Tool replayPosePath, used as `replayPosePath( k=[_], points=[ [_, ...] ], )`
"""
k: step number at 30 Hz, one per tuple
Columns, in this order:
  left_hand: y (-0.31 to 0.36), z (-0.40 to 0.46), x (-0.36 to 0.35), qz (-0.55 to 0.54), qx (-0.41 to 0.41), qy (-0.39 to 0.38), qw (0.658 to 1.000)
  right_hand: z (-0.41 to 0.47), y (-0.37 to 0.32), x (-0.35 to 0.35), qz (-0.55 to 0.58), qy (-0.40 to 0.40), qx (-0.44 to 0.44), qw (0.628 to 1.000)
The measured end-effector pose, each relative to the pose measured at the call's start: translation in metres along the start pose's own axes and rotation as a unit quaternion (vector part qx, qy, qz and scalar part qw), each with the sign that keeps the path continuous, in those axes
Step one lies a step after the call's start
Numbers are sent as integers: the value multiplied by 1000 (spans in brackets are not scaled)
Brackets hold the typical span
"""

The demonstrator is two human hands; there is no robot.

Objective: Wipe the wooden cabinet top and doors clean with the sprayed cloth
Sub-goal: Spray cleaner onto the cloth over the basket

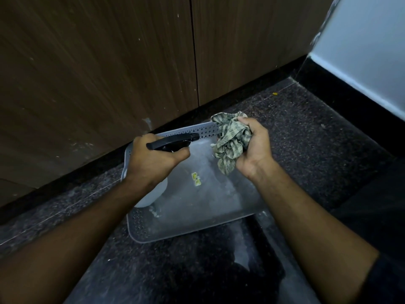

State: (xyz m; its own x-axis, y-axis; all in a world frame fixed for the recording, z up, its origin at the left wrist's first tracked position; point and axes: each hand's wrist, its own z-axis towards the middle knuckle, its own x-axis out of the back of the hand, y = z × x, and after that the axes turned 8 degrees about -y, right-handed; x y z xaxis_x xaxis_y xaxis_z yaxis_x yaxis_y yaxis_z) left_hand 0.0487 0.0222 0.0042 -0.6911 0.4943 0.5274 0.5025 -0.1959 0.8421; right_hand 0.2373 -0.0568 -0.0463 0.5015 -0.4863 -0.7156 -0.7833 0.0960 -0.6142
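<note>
Left hand: your left hand (153, 157) is wrapped around the neck of one spray bottle (173, 141), its black head pointing right toward the cloth; the pale body of the bottle hangs below your wrist.
Right hand: your right hand (255, 143) clutches one bunched, patterned cloth (232, 139), fingers curled tight into its folds, with a loose end hanging down below your palm.
Gap between the hands: the nozzle tip sits just beside the cloth, not touching it.
Hands, count: two, both yours, both bare, forearms coming in from the lower corners.
Tray: one grey tray (197, 224) with a perforated rim lies on the floor under your hands, near the cabinet base.
Tray contents: one small yellow-and-white sticker or scrap (196, 178) on its bottom; some whitish smears near the bottle's body. You cannot tell what the scrap is.
Cabinet doors: two brown wooden cabinet doors (98, 69), split by one dark vertical seam, stand behind the tray, speckled with pale spots.
Cabinet top: out of view.
Floor: dark speckled stone floor (306, 132), with a black skirting along the cabinet foot.
Wall: one pale wall (361, 51) at the upper right.
</note>
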Motion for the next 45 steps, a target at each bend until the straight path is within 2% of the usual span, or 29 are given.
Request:
replayPosePath(
  k=[5,11,17,20,24,29,35,39,45],
  points=[
    [-6,5,3,0,30,0,1000,-1,1,-1,-4,-2,-6,1000],
    [1,-5,-6,-13,-20,-29,999,4,-3,1,-17,26,13,999],
    [-3,-5,-10,23,-19,-2,1000,8,-4,2,-6,52,26,998],
    [-4,1,-8,5,-3,14,1000,8,-2,3,-7,56,23,998],
    [-2,-1,-7,0,-8,-7,1000,7,-2,3,-11,59,19,998],
    [-10,9,-1,-37,38,44,998,6,-1,2,5,37,21,999],
    [-4,6,0,-11,29,-7,1000,4,4,0,0,19,5,1000],
    [-5,3,-2,-7,8,2,1000,7,2,-1,-10,28,10,1000],
    [-3,-5,-5,25,-6,-27,999,8,-3,0,-24,46,31,998]
  ],
)
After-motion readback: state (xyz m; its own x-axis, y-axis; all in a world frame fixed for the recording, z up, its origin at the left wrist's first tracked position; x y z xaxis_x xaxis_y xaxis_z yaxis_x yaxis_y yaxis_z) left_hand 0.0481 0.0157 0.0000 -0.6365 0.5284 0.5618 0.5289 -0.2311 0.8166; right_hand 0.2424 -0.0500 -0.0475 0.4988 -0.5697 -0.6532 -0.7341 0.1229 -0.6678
